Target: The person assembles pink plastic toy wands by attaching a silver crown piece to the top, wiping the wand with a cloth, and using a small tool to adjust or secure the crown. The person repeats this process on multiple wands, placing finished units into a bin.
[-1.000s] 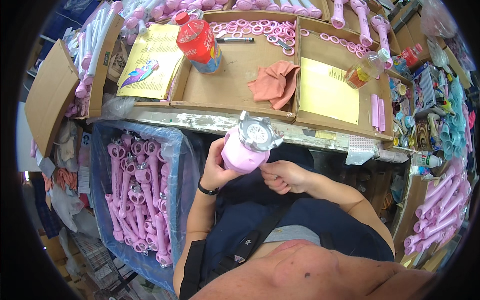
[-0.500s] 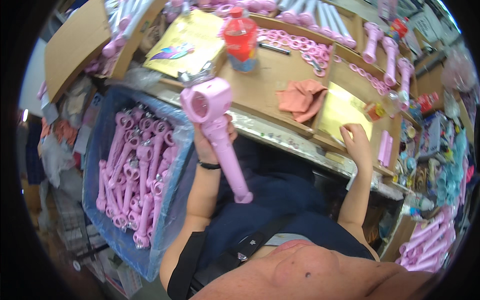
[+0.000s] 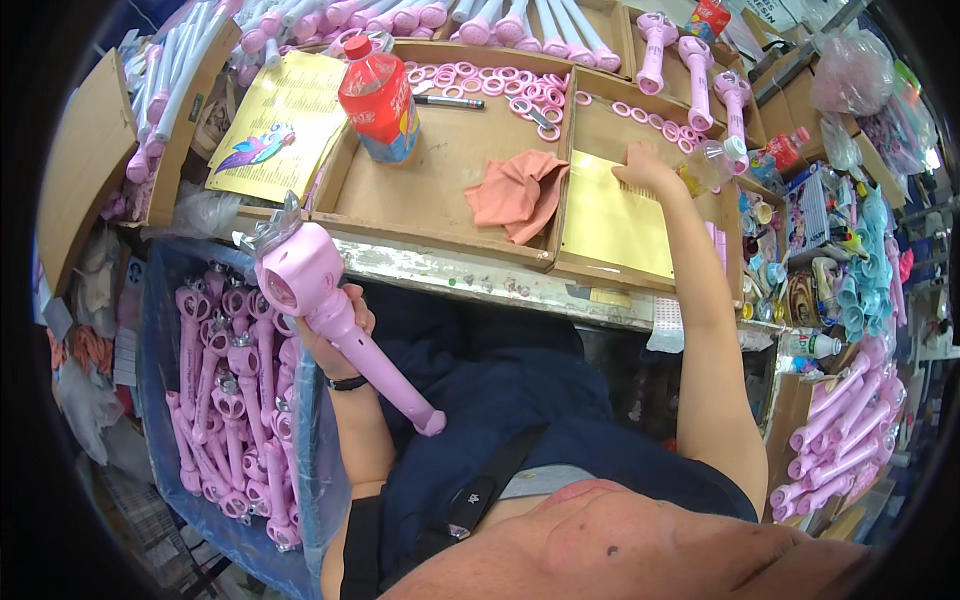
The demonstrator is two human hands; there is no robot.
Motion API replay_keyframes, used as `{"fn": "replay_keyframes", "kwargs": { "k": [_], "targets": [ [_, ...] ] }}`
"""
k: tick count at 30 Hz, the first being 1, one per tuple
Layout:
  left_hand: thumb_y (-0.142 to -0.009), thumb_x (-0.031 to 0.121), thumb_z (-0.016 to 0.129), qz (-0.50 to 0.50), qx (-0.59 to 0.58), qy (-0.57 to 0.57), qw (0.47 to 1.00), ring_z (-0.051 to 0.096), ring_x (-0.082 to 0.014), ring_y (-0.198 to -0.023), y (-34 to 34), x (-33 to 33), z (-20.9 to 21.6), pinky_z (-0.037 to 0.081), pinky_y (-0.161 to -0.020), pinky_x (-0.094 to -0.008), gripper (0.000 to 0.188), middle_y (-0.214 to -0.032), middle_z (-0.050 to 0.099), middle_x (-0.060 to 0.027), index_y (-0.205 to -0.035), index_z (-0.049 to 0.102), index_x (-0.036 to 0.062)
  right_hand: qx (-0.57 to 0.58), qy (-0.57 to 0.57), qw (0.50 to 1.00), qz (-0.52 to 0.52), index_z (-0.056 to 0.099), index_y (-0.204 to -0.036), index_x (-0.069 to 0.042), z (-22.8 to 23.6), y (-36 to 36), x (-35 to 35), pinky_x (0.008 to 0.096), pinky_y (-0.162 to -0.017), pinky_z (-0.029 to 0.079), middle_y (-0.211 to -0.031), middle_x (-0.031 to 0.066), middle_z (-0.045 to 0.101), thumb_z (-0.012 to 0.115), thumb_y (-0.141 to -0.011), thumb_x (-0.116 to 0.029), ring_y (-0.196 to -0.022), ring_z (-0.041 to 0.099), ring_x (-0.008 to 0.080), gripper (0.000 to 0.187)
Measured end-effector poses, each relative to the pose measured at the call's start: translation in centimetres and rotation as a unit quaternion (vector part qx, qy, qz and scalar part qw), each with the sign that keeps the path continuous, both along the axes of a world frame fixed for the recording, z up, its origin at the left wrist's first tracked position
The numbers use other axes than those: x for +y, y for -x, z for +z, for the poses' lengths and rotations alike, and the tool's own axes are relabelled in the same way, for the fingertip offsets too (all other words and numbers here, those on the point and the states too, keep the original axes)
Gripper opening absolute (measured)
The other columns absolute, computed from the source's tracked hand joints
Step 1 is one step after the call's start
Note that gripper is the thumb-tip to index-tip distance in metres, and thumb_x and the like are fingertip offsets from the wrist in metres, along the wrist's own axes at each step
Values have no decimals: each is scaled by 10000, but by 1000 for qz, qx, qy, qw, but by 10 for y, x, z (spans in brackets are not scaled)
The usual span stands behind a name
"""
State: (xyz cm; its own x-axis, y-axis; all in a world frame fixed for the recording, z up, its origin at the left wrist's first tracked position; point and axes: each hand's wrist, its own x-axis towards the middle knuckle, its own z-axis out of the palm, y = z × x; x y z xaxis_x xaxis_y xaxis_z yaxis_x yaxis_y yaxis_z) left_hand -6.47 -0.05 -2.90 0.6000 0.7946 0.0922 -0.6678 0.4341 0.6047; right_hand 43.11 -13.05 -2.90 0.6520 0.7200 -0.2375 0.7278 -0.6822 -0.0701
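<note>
My left hand (image 3: 335,335) grips a pink toy wand (image 3: 330,315) by its handle, the round head with a silver crown pointing up and left, over the edge of a blue bin. My right hand (image 3: 645,165) reaches forward into a cardboard tray (image 3: 640,275) and rests fingers down on a yellow sheet (image 3: 615,225), close to a row of pink rings (image 3: 655,120). It holds nothing that I can see.
The blue bin (image 3: 165,400) at my left holds several pink wands (image 3: 225,400). On the middle tray stand a red bottle (image 3: 378,100), an orange cloth (image 3: 515,195), a pen (image 3: 448,101) and more rings (image 3: 490,82). Pink wand handles (image 3: 840,430) are stacked at the right.
My right hand let go of the wand and reached out to the yellow sheet in the right tray. My left hand swung the wand down and left toward the bin.
</note>
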Motion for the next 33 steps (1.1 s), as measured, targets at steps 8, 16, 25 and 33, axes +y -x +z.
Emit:
{"fn": "replay_keyframes", "kwargs": {
  "k": [8,16,25,33],
  "targets": [
    [-889,603,387,1,20,3,1000,500,-166,-608,3,4,-9,416,-476,-275,810,-987,588,-158,-1352,308,-57,39,-82,996,20,612,-1003,1,-6,10,-14,454,-879,433,-1029,230,596,643,-768,-276,-1032,530,382,364],
    [-895,606,365,30,73,-15,997,546,-184,-578,-2,-2,-3,413,-444,-274,710,-935,619,-194,-1165,478,-40,-16,-202,972,122,587,-997,-20,-15,30,-41,447,-867,407,-964,178,597,609,-798,-214,-973,531,352,279],
    [-893,608,356,19,103,-28,994,571,-200,-576,-6,-11,-6,447,-462,-290,717,-946,620,-214,-1136,496,-52,-74,-328,933,126,570,-1038,-44,20,62,-57,438,-906,391,-1089,153,543,671,-754,-288,-1030,513,335,388],
    [-905,593,349,9,103,-16,995,575,-199,-583,-9,-10,-4,445,-466,-280,689,-947,622,-212,-1129,502,-40,25,-140,969,203,334,-1374,-71,4,83,-79,491,-1096,159,-1438,205,275,555,-845,-470,-1361,205,363,699]
  ]
}}
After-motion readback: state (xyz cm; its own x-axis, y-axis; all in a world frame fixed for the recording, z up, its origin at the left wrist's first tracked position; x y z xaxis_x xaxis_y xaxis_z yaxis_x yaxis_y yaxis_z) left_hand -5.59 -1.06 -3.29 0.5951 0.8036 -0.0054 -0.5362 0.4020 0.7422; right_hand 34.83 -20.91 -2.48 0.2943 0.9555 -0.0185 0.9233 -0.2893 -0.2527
